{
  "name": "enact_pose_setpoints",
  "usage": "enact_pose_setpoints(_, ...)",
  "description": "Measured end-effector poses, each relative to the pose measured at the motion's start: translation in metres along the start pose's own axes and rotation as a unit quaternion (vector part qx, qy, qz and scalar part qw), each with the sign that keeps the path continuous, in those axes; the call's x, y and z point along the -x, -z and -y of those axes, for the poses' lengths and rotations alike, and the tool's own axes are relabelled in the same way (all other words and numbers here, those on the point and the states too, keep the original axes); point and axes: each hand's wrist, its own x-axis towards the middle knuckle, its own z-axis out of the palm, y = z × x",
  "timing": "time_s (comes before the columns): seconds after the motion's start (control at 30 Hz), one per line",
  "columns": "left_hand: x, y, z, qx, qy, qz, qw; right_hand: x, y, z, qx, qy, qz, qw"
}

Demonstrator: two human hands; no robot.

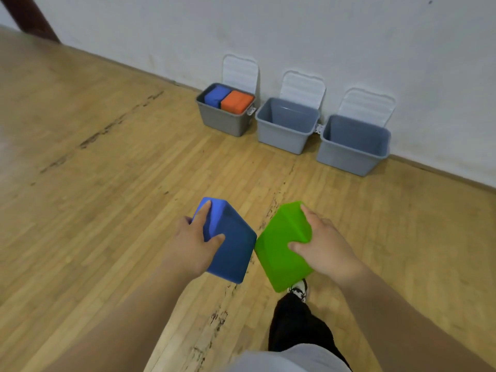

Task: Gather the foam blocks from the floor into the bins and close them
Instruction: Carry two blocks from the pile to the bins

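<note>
Up close, the left hand [192, 247] grips a blue foam block [233, 248] and the right hand [326, 247] grips a green foam block [279, 251] above the wooden floor [107, 183] (three grey bins [287, 135] stand open by the wall [349, 36], the leftmost holding two blocks)

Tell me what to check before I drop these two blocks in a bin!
1. Left hand grips the held blue block: ok.
2. Right hand grips the green block: ok.
3. Middle bin open, looks empty: ok.
4. Right bin open, looks empty: ok.
5. Room in left bin: not ok; the binned blue block and orange block seem to fill it.
6. More blocks left on the floor: cannot tell, none in view.
</note>
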Motion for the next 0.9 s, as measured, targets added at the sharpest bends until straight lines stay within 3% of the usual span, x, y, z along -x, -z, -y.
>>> enact_pose_setpoints(0.47, -0.275, -0.035, -0.184, -0.014, 0.006, -0.009, 1.0, -0.292, 0.181, -0.045, 0.033, 0.008, 0.0, 0.999)
enact_pose_setpoints(0.9, -0.621, -0.032, -0.291, -0.034, -0.121, 0.063, 0.99, -0.554, 0.246, -0.043, -0.018, -0.077, -0.058, 0.995)
